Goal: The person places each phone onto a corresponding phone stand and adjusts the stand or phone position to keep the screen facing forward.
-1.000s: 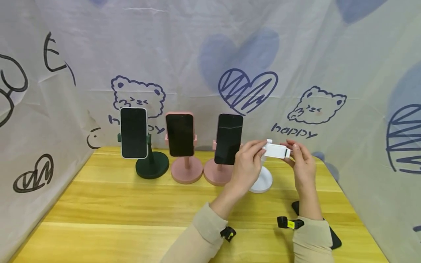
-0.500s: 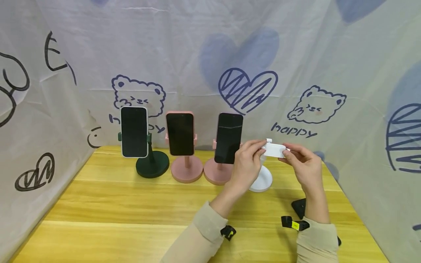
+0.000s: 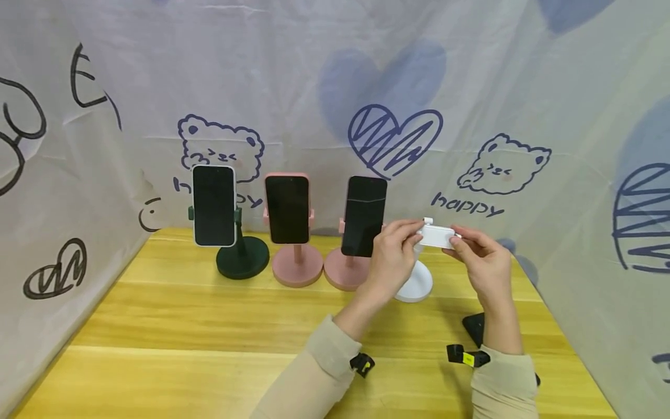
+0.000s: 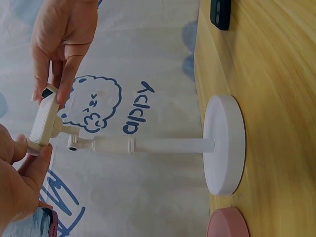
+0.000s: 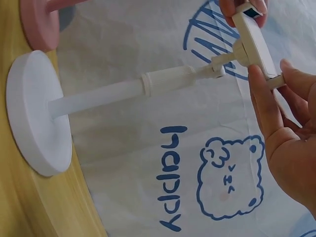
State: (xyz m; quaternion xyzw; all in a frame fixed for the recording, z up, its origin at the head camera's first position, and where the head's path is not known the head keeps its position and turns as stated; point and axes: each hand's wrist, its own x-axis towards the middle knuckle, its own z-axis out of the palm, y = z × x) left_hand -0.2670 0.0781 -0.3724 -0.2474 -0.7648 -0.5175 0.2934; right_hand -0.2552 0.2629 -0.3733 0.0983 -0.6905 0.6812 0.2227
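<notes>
A white phone stand (image 4: 224, 143) stands upright on the table, its round base flat on the wood. Both hands are at its white clamp head (image 3: 437, 237), tilted back at the top of the pole. My left hand (image 3: 389, 256) pinches the clamp's left end between thumb and fingers. At the opposite end, my right hand (image 3: 487, 265) grips with thumb in front and fingers behind. In the right wrist view the right thumb and fingers (image 5: 264, 94) are at the near end jaw. No phone sits in this clamp. Dark pads line the clamp's end.
To the left stand a green stand (image 3: 243, 259) and two pink stands (image 3: 297, 267), each bearing an upright phone (image 3: 214, 206). One pink base is close beside the white one. A dark phone (image 3: 473, 327) lies on the wooden table (image 3: 209, 326), partly hidden by the right forearm.
The right hand has shifted slightly right and its thumb has come over the clamp's right end, covering the dark pad seen earlier. The left hand keeps its hold. The head view has tilted slightly down.
</notes>
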